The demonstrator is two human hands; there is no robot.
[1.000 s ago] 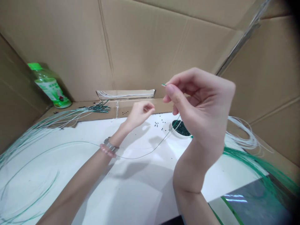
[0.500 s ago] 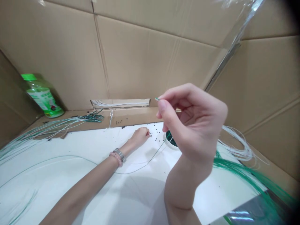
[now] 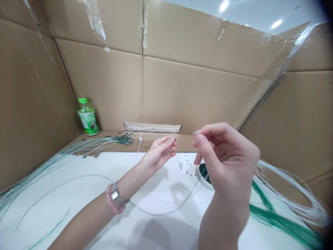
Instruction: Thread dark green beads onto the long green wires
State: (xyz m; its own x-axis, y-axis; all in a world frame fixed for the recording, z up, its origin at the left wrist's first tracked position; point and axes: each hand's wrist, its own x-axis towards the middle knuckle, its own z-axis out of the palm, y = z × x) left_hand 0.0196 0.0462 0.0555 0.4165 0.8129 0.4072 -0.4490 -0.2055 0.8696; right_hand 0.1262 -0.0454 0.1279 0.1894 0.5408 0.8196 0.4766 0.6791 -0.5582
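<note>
Mid-frame, the left hand (image 3: pixel 159 155) pinches what looks like a tiny dark bead (image 3: pixel 175 139). Apart from it, right of centre, the right hand (image 3: pixel 230 163) grips thin strands (image 3: pixel 195 133), one green, one white, seemingly so that their tips poke out free. Their slack bows smoothly over the white desk (image 3: pixel 109 166); loose beads (image 3: pixel 180 166) lie scattered beside a round bowl (image 3: pixel 205 182), perhaps for easy picking.

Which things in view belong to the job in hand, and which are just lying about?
Likely part of it: string in the right hand, beads, bowl, green strings, white strings.
Probably not: bottle; watch and bracelet, merely worn.
</note>
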